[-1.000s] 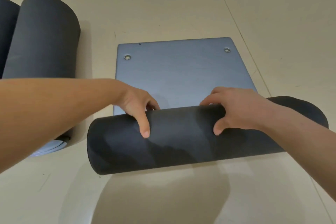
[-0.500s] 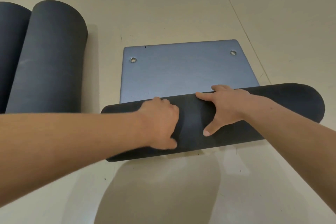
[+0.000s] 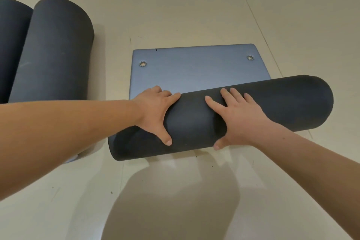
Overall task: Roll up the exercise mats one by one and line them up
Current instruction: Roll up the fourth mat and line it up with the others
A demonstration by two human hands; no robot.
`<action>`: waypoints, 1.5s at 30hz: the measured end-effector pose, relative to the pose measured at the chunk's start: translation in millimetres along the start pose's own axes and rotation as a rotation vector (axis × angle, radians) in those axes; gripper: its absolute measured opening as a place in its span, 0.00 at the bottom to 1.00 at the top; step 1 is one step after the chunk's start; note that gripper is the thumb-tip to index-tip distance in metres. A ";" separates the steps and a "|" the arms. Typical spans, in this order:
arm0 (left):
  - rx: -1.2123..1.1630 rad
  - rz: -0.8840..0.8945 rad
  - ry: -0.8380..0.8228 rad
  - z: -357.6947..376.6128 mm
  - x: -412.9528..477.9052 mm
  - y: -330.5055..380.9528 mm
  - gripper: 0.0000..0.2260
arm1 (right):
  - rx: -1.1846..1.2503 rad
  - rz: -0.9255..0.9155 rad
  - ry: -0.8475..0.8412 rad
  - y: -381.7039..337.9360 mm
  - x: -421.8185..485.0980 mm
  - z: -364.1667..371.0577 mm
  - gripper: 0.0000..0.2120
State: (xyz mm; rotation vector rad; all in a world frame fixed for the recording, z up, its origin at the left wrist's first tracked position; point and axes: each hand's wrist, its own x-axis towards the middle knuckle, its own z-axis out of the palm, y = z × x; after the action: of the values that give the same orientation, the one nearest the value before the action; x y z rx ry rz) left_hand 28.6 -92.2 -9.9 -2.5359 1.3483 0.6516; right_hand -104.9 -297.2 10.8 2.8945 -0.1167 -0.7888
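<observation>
A dark mat roll (image 3: 272, 103) lies across the floor in front of me, slanting up to the right. Its flat blue-grey end (image 3: 194, 68) with two metal eyelets stretches away behind it. My left hand (image 3: 155, 111) lies spread on the roll's left part, fingers over the far side, thumb toward me. My right hand (image 3: 237, 117) presses flat on the middle, fingers straight. Two finished dark rolls lie side by side at the left: one (image 3: 52, 50) beside the flat end, another (image 3: 11, 45) at the frame edge.
Pale beige floor (image 3: 175, 6) surrounds the mats, with a thin seam line running down the right side. My shadow falls on the floor below the roll. A light blue mat edge (image 3: 71, 160) peeks out under my left forearm.
The roll has travelled forward over the flat blue part, which is now shorter. Both hands shifted from gripping the roll's top to lying spread flat on it.
</observation>
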 end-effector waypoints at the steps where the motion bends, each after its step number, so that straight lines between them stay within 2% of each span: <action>1: -0.025 0.004 0.008 -2.8 0.6 -2.9 0.60 | -0.022 0.010 0.017 -0.4 4.5 2.9 0.68; 3: -0.046 -0.007 0.062 -2.0 -4.7 -3.2 0.57 | -0.064 0.010 0.061 -0.8 11.6 6.3 0.70; 6: 0.038 -0.015 0.225 23.0 -25.7 4.1 0.50 | -0.059 -0.007 0.094 3.6 18.3 4.2 0.68; 7: 0.068 -0.016 0.230 33.3 -33.1 7.0 0.51 | -0.047 -0.016 0.097 5.8 20.6 2.2 0.68; 11: 0.158 -0.097 0.117 60.5 -32.2 17.4 0.61 | 0.003 -0.039 0.088 13.9 32.0 -6.9 0.67; 18: 0.132 -0.068 0.151 42.8 -4.3 3.2 0.59 | -0.097 0.069 0.122 2.2 38.9 7.7 0.74; 23: 0.094 -0.025 0.126 17.9 0.3 -5.8 0.53 | -0.070 0.007 0.155 14.0 39.6 -8.8 0.68; 27: 0.019 0.050 0.020 3.4 -14.1 1.7 0.44 | -0.008 -0.051 0.048 21.2 20.0 -16.3 0.66; 29: -0.068 0.104 -0.067 2.2 -22.2 9.7 0.39 | 0.050 -0.077 -0.052 24.0 2.8 -15.1 0.67; 32: -0.203 0.157 -0.197 -0.7 -23.1 16.1 0.35 | 0.142 -0.079 -0.237 26.5 -15.1 -9.0 0.68; 35: -0.337 0.152 -0.305 -14.6 -8.4 5.4 0.40 | 0.239 -0.031 -0.326 31.7 -16.1 -2.5 0.69; 38: -0.363 0.099 -0.357 -27.2 7.6 -8.6 0.52 | 0.300 0.002 -0.315 37.6 -8.7 -4.6 0.68; 41: -0.245 0.033 -0.273 -36.4 11.3 -14.1 0.58 | 0.375 0.018 -0.311 40.3 -1.8 -7.7 0.68; 43: -0.137 0.017 -0.128 -38.1 4.6 -16.6 0.57 | 0.459 0.037 -0.280 42.5 1.2 -7.8 0.67; 45: -0.063 -0.012 0.054 -31.5 -5.1 -20.9 0.52 | 0.506 0.070 -0.176 44.9 1.7 -8.0 0.65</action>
State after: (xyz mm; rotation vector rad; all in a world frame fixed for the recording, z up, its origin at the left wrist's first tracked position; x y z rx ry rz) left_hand 52.4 -88.2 19.6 -2.6271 1.3497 0.6377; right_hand -101.1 -340.8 23.7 3.2468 -0.5014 -1.1429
